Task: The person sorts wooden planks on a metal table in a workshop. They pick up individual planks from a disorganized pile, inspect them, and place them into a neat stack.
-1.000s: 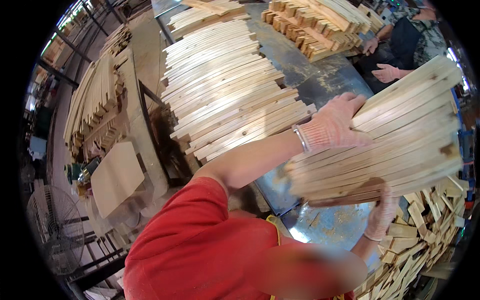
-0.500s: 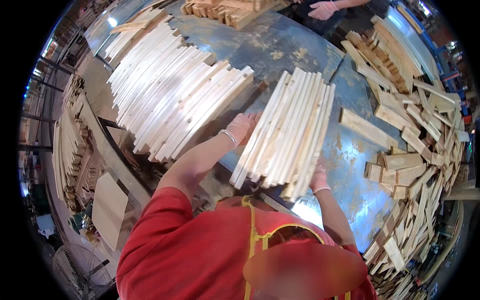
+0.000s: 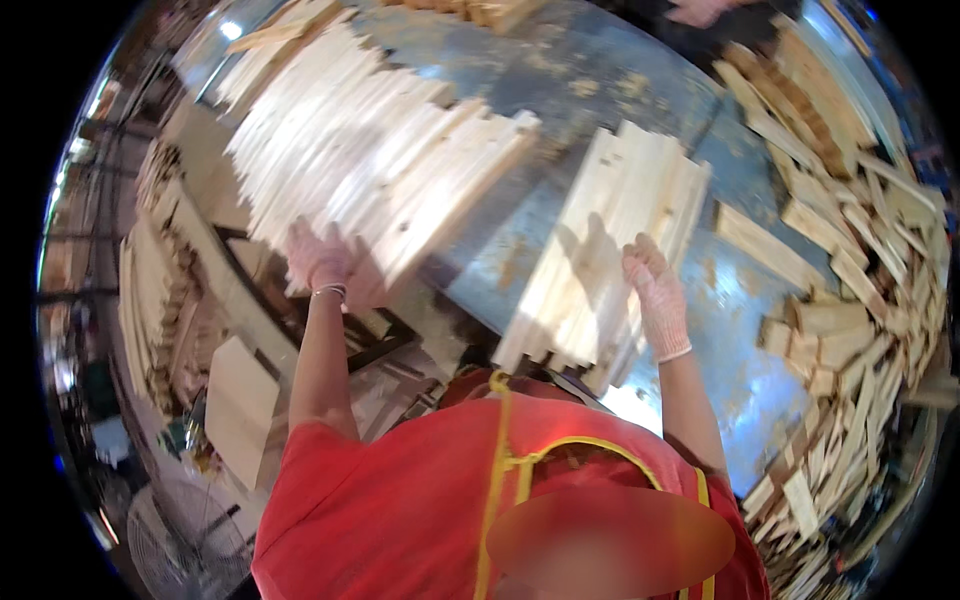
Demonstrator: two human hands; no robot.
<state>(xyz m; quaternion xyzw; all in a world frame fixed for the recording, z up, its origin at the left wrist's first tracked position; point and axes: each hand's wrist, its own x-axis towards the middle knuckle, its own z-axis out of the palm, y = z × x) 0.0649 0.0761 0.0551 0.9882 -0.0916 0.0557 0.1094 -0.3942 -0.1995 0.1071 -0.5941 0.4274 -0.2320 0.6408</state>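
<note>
My left hand (image 3: pixel 322 258), in a pale knit glove, rests at the near end of a wide row of light wooden strips (image 3: pixel 370 150). Its fingers are spread over the ends; the picture is smeared there. My right hand (image 3: pixel 658 295), gloved alike, is over the right edge of a smaller group of wooden strips (image 3: pixel 610 240). Its fingers are loosely bent and apart, nothing shows in them, and its shadow falls on the wood. This smaller group lies side by side on the metal table (image 3: pixel 500 265), a gap separating it from the wide row.
Loose offcuts (image 3: pixel 850 330) pile up along the right side, with a single board (image 3: pixel 768 248) lying left of them. At the far edge another person's gloved hand (image 3: pixel 698 10) shows. Stacked wood (image 3: pixel 160 310) and a floor fan (image 3: pixel 180 540) stand at the left.
Both hands have let go of the smaller group of strips. My left hand has moved left to the wide row; my right hand has risen over the group. The view has shifted slightly.
</note>
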